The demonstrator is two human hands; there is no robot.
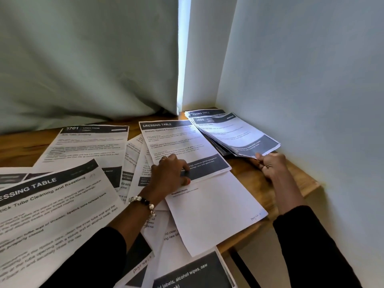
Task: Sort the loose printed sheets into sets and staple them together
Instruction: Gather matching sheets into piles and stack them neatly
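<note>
My right hand [270,165] pinches the near corner of the stack [234,134], which lies in the table's [295,183] far right corner against the wall. My left hand [172,175] rests on the Dressing Table sheet [182,146], just left of the stack, fingers loosely bent, pressing rather than gripping. The paper is thin, limp and smooth; I judge it will slide and fan easily, so corners and edges are the best holds. The wooden table looks slick beneath.
</note>
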